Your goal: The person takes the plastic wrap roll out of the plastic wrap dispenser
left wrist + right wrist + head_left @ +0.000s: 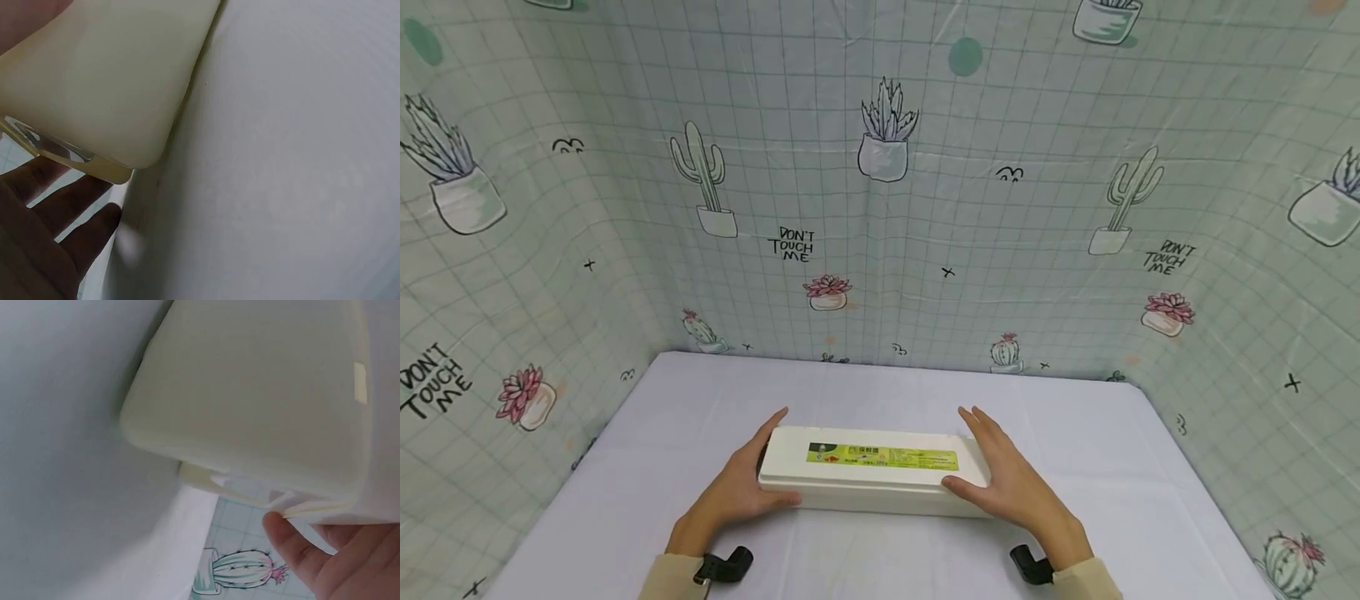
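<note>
A long white cling film box (872,496) lies crosswise on the white table, with a yellow-green label (917,458) on its lid. My left hand (745,483) spans its left end, thumb along the front and fingers extended toward the back. At the other end is my right hand (1011,479), its thumb over the lid's front edge and its fingers straight past the back. The left wrist view has spread fingers (87,240) beside the box's end (119,75). In the right wrist view, a fingertip (275,525) meets the edge of the box (250,394).
White cloth covers the table (865,562). A grid-patterned curtain (917,225) with printed cacti surrounds its back and sides. Black straps with small devices sit on both wrists, the left device (726,567) and the right device (1032,565).
</note>
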`<action>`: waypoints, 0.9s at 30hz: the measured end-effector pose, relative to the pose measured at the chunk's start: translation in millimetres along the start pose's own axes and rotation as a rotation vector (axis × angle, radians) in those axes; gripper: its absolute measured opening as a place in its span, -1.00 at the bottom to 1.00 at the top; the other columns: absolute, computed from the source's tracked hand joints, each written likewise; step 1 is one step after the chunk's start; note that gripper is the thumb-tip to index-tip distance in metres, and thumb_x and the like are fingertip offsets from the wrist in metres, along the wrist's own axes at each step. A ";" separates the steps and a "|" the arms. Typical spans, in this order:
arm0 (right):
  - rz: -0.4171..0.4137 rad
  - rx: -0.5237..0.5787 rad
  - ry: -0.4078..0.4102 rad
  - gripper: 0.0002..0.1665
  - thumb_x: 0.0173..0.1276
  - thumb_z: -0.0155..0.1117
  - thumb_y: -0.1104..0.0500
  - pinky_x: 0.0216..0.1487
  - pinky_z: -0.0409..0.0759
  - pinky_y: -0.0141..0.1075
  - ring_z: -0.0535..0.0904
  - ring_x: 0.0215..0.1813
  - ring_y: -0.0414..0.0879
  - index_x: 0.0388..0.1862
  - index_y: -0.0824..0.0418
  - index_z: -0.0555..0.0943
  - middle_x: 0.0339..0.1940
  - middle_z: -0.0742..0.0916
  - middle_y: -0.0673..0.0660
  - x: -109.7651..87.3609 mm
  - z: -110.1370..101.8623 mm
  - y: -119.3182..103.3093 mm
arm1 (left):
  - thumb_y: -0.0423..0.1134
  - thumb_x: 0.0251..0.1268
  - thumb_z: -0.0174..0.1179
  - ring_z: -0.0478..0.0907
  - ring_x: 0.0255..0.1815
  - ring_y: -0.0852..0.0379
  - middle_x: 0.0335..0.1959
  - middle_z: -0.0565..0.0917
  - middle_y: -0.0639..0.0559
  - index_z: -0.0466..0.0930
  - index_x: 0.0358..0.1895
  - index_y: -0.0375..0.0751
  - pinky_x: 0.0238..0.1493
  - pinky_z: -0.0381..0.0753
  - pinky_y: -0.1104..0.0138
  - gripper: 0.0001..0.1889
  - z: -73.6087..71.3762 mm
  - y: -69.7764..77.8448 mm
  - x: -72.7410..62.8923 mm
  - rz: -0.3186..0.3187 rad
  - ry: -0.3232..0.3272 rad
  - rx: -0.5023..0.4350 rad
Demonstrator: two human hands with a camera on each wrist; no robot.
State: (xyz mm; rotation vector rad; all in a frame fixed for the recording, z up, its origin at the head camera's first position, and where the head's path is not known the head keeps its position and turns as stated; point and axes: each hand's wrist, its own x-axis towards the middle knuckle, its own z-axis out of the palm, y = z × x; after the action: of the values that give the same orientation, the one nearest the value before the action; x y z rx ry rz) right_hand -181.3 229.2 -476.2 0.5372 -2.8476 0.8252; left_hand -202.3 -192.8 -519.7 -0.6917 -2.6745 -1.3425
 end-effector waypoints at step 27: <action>0.007 -0.101 -0.049 0.33 -0.13 0.57 -0.51 0.31 0.44 0.27 0.38 0.48 0.30 0.58 0.04 0.36 0.49 0.48 0.30 3.0 2.3 -8.9 | -0.02 -0.16 0.69 0.52 0.26 0.16 0.33 0.55 0.03 0.17 0.58 -0.12 0.24 0.52 0.11 0.17 0.7 -0.8 1.7 -0.055 -0.025 -0.079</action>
State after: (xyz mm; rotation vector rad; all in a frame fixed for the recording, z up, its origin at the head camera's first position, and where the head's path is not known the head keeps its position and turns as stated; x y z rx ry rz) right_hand -180.8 220.1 -473.1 0.5420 -2.9180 0.6742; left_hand -204.0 -192.0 -520.2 -0.6505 -2.6913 -1.4705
